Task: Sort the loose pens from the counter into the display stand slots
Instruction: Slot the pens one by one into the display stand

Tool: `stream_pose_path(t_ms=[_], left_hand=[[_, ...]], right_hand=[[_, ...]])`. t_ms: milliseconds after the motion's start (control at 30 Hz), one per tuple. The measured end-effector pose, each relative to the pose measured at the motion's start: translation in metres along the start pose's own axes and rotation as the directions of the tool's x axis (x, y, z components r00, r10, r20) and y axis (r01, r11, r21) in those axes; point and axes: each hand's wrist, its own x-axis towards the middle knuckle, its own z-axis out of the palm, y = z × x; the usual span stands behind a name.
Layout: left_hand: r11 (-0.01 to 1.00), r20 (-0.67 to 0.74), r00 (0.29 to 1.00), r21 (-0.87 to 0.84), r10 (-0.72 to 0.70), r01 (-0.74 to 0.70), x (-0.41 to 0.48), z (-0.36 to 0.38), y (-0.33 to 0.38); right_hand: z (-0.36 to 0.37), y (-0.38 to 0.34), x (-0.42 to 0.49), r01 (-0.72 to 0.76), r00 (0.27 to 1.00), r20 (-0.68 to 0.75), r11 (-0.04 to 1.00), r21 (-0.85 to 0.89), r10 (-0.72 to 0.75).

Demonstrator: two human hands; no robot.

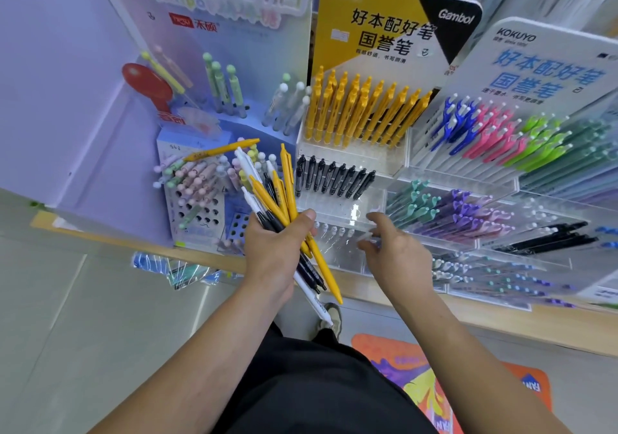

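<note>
While tight round pens (271,196), left hand (275,250); right hand (396,253) loosely open.

I see yellow, black and white pens (279,199) bunched; the display stand (351,157) shows a yellow row (361,109) above a black row (334,176), under a yellow-and-black board (368,8).

on the yellow card (334,32) above the display stand (351,162) i read "kokuyo", then "好本配好笔" and "国誉笔" in black. its black corner (458,32) says "gambol". the white card (551,75) to the right carries "kokuyo" and the same two lines in blue. the lilac board (234,42) at left shows "禾硕" beside a red logo (181,22). its large top characters are too blurred for me to read.
</note>
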Motion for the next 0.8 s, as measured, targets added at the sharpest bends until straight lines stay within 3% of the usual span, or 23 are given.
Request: stream_pose_path(t_ms=[200,267,333,400,500,633,800], left_hand=[[0.999,0.004,1.000,0.041,-0.019,0.019,-0.003,0.005,-0.005],[0.999,-0.012,1.000,0.047,-0.012,0.013,-0.003,0.010,-0.004],[1.000,-0.014,1.000,0.018,-0.015,0.015,-0.003,0.016,-0.002],[1.000,-0.004,1.000,0.013,-0.022,0.022,-0.006,0.021,0.000],[0.999,0.013,1.000,0.049,-0.003,0.003,-0.008,0.019,0.002],[0.991,0.010,1.000,0.134,0.005,-0.007,-0.007,0.008,-0.003],[0.983,0.039,0.998,0.174,0.055,-0.061,-0.008,0.003,0.001]], right_hand=[[-0.022,-0.010,-0.016,0.098,0.979,-0.191,0.989,0.115,-0.075],[-0.037,-0.032,-0.025,0.108,0.993,-0.078,0.961,0.253,-0.091],[-0.046,-0.050,-0.029,-0.007,0.985,0.158,0.907,0.420,-0.065],[-0.048,-0.056,-0.029,-0.110,0.960,0.274,0.824,0.556,-0.056],[-0.052,-0.054,-0.029,-0.106,0.966,0.252,0.815,0.570,-0.051],[-0.055,-0.042,-0.032,-0.158,0.937,0.350,0.885,0.437,-0.005],[-0.071,-0.038,-0.027,-0.329,0.899,0.434,0.733,0.595,0.052]])
